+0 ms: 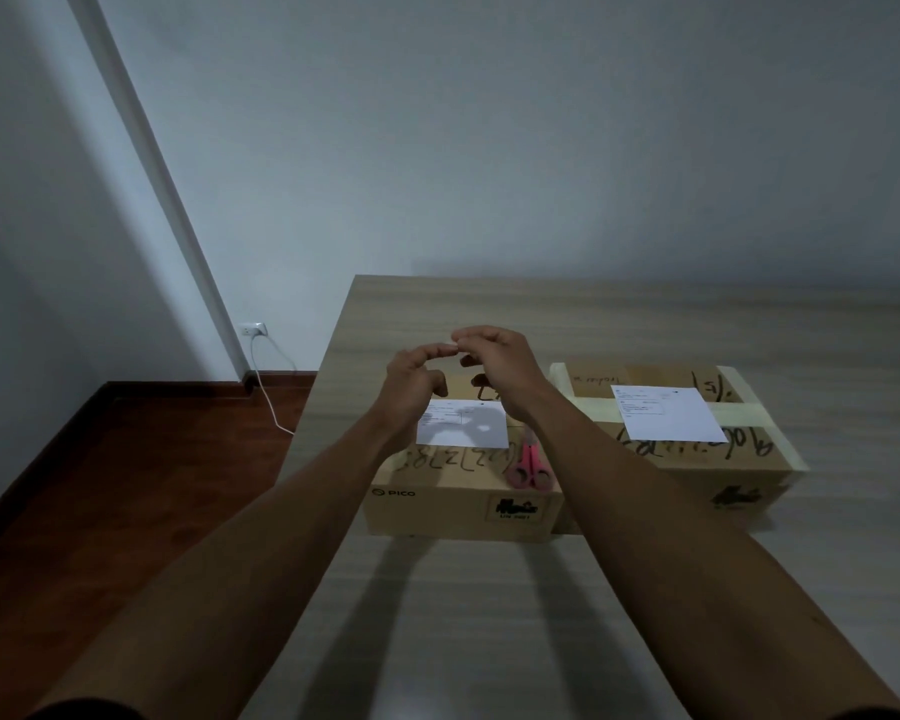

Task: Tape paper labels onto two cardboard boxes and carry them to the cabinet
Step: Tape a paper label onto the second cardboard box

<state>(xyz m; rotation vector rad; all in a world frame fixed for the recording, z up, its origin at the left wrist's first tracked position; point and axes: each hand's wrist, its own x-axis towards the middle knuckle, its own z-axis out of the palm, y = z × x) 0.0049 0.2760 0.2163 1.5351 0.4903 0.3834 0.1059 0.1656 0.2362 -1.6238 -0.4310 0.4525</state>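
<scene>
- Left box [463, 491]: a cardboard box on the wooden table [489, 615]. Its near side bears the printed word "PICO" at the left and a black-and-white sticker at the right, whose small print cannot be read.
- Left label [463, 431]: a white sheet lying flat on the top of the left box. Its printed lines are too small to read. Black handwritten marks run along the cardboard on its near and far sides; they are not legible with certainty.
- Scissors [529, 465]: pink-handled, lying on the left box top, just right of the left label.
- Right box [697, 470]: stands beside the left box, to its right, banded with pale tape. Black handwriting crosses its top; the characters cannot be made out.
- Right label [666, 413]: a white sheet resting on the right box top, its print unreadable.
- Left hand [411, 381]: raised above the far edge of the left label, thumb and fingers curled, fingertips meeting those of the right hand.
- Right hand [494, 363]: raised above the far part of the left box, fingers pinched against the left fingertips. Whether anything is held between the hands cannot be told.
- Wall socket [254, 330]: on the far left wall, with a white cable hanging to the floor.
</scene>
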